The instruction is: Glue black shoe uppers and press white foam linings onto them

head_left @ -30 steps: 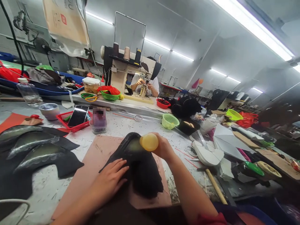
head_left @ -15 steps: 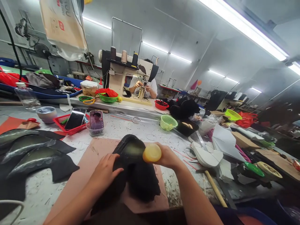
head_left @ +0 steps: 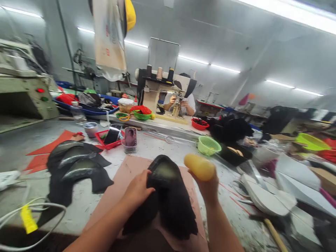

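Observation:
A black shoe upper [head_left: 168, 175], curved at the toe, lies on a pink sheet [head_left: 123, 178], its two dark sides spread toward me. A dull, pale patch shows on its toe. On its left edge rests my left hand [head_left: 138, 189], fingers laid along the edge and thumb apart. My right hand [head_left: 210, 185] is closed around a thick yellow cylinder [head_left: 199, 167], held up just right of the upper; what it is I cannot make out. More black uppers [head_left: 81, 164] with shiny toes overlap on the table to the left.
Beyond the upper stand a phone [head_left: 130, 138] in a clear tub, a red basket [head_left: 109, 143] and a green basket [head_left: 208, 145]. White pieces [head_left: 267, 192] and a wooden handle [head_left: 275, 234] lie right. White cables [head_left: 49, 206] hang left. A person [head_left: 189, 105] works at a sewing machine opposite.
The view has swung left. My right hand has lifted the yellow cylinder off the toe and away to the right, tilting it onto its side. My left hand stays on the upper.

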Demonstrator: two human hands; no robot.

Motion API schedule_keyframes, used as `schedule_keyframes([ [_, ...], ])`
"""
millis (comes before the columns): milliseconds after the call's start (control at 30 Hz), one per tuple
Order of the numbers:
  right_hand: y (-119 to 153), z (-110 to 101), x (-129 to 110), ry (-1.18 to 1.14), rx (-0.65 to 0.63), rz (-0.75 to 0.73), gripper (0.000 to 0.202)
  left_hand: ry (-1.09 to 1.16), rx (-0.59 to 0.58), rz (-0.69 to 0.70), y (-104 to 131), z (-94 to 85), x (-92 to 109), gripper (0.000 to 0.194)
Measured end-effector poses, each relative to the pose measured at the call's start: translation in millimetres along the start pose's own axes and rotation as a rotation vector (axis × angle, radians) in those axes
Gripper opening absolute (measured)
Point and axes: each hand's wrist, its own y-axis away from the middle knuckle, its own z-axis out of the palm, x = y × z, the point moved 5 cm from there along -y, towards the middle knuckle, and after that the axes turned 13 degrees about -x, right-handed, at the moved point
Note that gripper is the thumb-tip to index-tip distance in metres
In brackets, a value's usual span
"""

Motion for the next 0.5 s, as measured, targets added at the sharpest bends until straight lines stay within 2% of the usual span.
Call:
schedule_keyframes([
  [67,16.3,-17.1,10.1,-0.053,0.096,0.157,0.069,0.031,0.002,0.038,7.9,0.5,4.9,0.035],
  [133,28.3,-27.3,19.3,-0.172,0.068,0.284,0.067,0.078,-0.04,0.078,13.9,-2.6,7.0,0.026],
  [267,41.9,-39.6,26.3,-0.376,0.017,0.372,0.059,0.545,-0.207,0.126,10.1,-23.4,-6.0,0.032],
  [333,44.5,-41.7,29.5,-0.43,0.015,0.37,0.058,0.738,-0.202,0.138,-8.0,-42.2,-16.2,0.037],
  [367,45.3,-42.0,31.8,-0.448,0.019,0.363,0.057,0.762,-0.173,0.147,-21.9,-52.4,-20.0,0.039],
  [500,49.7,-40.1,40.3,-0.387,0.01,0.336,0.058,0.75,-0.088,0.165,-98.4,-79.9,-19.8,0.046],
])
